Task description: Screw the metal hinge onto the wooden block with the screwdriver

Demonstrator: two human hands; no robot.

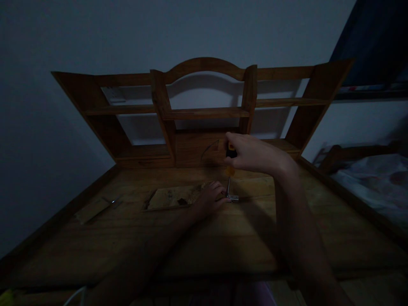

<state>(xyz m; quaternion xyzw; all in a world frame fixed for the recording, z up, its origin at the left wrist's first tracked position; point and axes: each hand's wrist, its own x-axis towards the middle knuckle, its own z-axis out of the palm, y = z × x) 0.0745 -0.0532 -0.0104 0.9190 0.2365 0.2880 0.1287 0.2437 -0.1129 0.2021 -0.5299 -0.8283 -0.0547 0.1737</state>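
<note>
My right hand (244,153) is closed around the black and yellow handle of a screwdriver (230,171), held upright above the wooden desk. Its metal shaft points down, and the tip meets a small silvery metal fitting (234,198). My left hand (212,194) lies low on the wood with bent fingers, thumb and fingertips pressed against the fitting's left end beside the screwdriver tip. Partly beneath that hand is a worn, rough wooden board (168,197) with a dark hole. Dim light hides the fitting's finer detail and any screw in it.
A wooden shelf unit (204,114) rises along the desk's back edge against the wall. On the left of the desk lie a flat light-brown piece (92,211) and a shiny metal object (112,201). A pale cable (75,296) shows at the lower left.
</note>
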